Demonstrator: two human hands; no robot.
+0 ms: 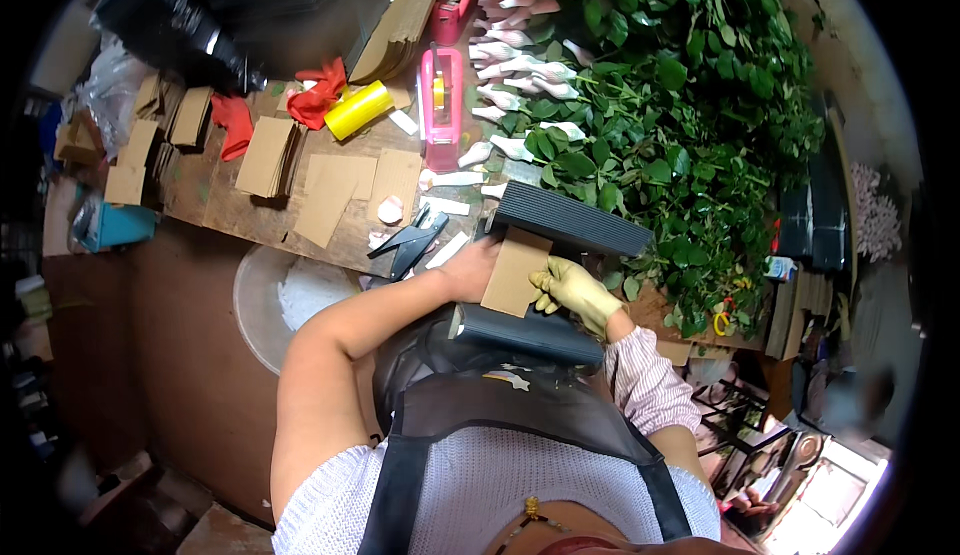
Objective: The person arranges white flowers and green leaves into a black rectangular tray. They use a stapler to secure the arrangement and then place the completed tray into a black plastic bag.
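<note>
A small brown cardboard piece (517, 273) stands in front of me between a far dark ribbed sheet (575, 221) and a near dark ribbed roll (525, 335). My right hand (578, 295), in a pale yellow glove, has its fingers closed on the cardboard's right edge. Bare, my left hand (472, 272) reaches in at the cardboard's left edge; its fingers are hidden behind the piece, so their grip does not show. A black stapler (410, 243) lies on the table just left of that hand.
Leafy green stems (660, 125) with wrapped pale flower heads (520, 65) cover the table's right side. Pink tape dispensers (441, 110) and a yellow roll (360, 111) lie left of them. Cardboard stacks (270, 158) line the wooden table (215, 195); a clear tub (262, 310) sits below.
</note>
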